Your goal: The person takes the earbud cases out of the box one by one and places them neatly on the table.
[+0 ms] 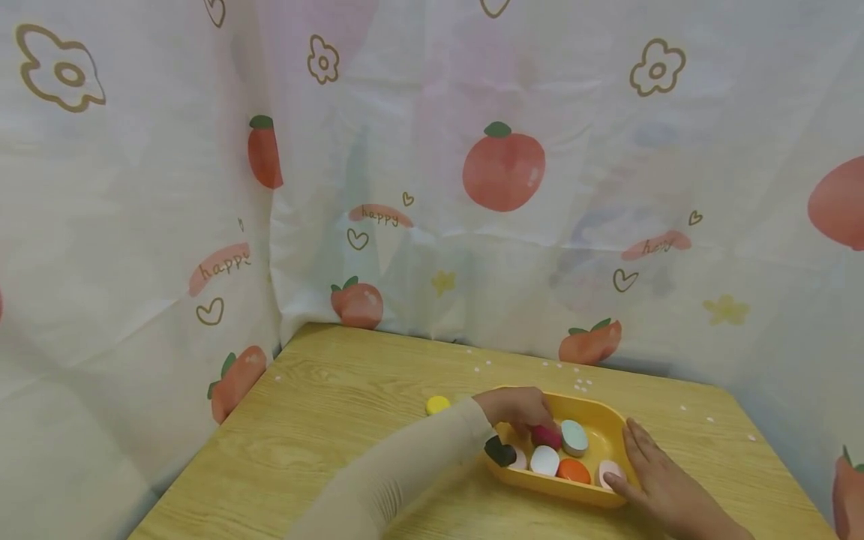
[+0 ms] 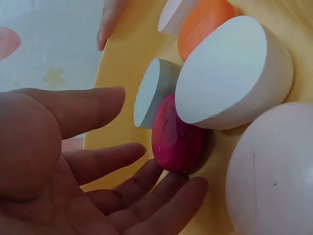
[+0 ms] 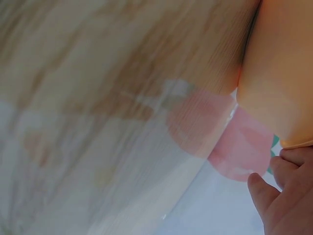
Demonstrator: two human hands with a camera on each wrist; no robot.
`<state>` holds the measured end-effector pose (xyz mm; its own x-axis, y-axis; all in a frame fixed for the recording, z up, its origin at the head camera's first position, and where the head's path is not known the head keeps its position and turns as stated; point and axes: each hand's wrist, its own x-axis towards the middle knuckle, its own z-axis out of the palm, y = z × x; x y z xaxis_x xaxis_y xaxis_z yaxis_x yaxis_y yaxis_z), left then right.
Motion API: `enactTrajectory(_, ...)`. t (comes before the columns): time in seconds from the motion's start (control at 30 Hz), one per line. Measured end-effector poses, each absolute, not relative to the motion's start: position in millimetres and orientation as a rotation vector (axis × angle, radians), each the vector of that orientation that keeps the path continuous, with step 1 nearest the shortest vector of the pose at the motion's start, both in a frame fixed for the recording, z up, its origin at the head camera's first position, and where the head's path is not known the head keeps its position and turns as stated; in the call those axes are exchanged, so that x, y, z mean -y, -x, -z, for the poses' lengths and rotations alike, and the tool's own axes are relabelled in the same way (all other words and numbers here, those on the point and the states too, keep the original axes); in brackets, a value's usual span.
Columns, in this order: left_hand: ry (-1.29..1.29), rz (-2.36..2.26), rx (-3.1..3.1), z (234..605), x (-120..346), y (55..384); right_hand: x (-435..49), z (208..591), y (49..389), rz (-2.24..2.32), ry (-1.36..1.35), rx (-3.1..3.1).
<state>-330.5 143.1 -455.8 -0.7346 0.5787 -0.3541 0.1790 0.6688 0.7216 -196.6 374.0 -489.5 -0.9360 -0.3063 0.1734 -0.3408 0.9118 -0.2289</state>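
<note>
Our left hand (image 1: pixel 517 407) is spread inside the yellow tray (image 1: pixel 603 441) with nothing pinched, the magenta egg (image 1: pixel 547 437) lying by its fingertips, towards the surface's (image 1: pixel 351 397) right and near edges; whether skin meets egg we cannot tell. We judge a grasp would turn on the egg's long axis, which runs roughly along the surface's far edge, blunt end to our fingers and narrow end towards the pale green piece (image 1: pixel 574 437). Our right hand (image 1: pixel 658 469), fingers extended against the tray's end nearest the surface's right edge, is farther off.
</note>
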Motion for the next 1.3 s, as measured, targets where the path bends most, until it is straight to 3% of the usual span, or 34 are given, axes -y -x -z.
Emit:
enactTrajectory(0.37,-0.649,-0.776,-2.227,462.1,-145.2,334.5,-372.5,487.1,196.9,-0.451,-0.445,2.996)
enactTrajectory(1.3,-0.677,-0.938,-2.247,456.5,-148.4,336.7,-372.7,487.6,196.2,-0.427,-0.453,2.977)
